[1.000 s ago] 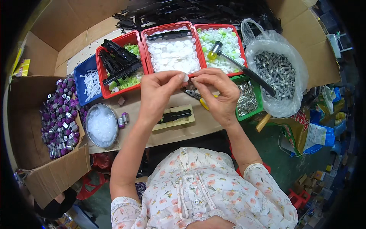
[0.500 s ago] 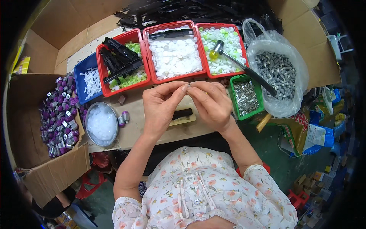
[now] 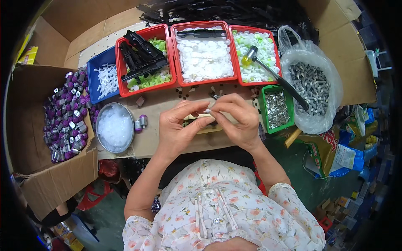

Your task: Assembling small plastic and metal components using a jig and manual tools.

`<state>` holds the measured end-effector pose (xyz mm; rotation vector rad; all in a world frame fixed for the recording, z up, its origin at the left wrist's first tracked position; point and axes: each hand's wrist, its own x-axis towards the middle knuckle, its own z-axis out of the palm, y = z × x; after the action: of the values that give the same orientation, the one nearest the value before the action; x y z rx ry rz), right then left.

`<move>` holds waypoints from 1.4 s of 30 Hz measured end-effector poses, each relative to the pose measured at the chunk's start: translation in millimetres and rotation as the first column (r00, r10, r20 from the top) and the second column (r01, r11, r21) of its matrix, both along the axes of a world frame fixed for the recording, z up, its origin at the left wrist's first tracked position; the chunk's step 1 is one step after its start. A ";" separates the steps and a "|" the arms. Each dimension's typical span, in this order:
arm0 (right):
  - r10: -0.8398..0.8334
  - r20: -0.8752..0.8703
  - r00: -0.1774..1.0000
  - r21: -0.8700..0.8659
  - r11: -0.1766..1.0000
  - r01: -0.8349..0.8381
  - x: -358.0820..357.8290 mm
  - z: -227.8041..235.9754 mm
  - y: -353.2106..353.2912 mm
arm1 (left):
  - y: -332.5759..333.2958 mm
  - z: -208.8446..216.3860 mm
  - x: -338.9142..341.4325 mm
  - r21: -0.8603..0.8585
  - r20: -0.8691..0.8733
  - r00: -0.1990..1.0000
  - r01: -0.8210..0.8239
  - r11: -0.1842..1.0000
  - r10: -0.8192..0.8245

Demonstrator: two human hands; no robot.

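Observation:
My left hand (image 3: pixel 178 129) and my right hand (image 3: pixel 240 121) face each other over the middle of the work table. A small whitish piece (image 3: pixel 207 111) shows at the right fingertips, pinched there; it is too small to name. Around it, the left thumb and forefinger are parted, curved and apart from the piece. Below the hands lies a pale yellow block (image 3: pixel 204 130), mostly covered by them, with something dark on it.
Red trays (image 3: pixel 205 80) of white and green discs stand behind my hands, a hammer (image 3: pixel 279 79) across the right one. Left are a blue tray (image 3: pixel 93 69), a bowl (image 3: pixel 114 129) and a carton (image 3: pixel 31 104); right, a green tray (image 3: pixel 279 127) and a plastic bag (image 3: pixel 335 79).
My fingertips have come apart: the left thumb and forefinger have spread, and the small whitish piece now shows. The view has shifted slightly, so the trays sit further right.

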<state>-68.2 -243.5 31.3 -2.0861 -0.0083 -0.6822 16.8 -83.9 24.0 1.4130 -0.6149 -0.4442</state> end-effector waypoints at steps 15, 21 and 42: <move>0.149 0.055 0.987 -0.180 0.974 -0.137 -2.6 -24.5 17.6 | 35.4 -12.5 -6.0 0.227 0.327 0.945 -0.061 0.972 -0.017; 0.129 -0.019 0.991 -0.284 0.950 -0.129 -1.4 -25.5 19.3 | 38.7 -14.2 -7.0 0.244 0.396 0.918 -0.098 0.965 -0.006; 0.095 -0.133 0.987 -0.500 0.853 -0.149 4.2 -25.6 35.6 | 55.0 -47.3 -29.6 0.262 0.861 0.506 -0.366 0.893 -0.045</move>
<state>-63.9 -207.9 5.7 -2.6023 -0.2925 -0.5285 -12.8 -28.9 -23.4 2.0933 -1.2220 0.3892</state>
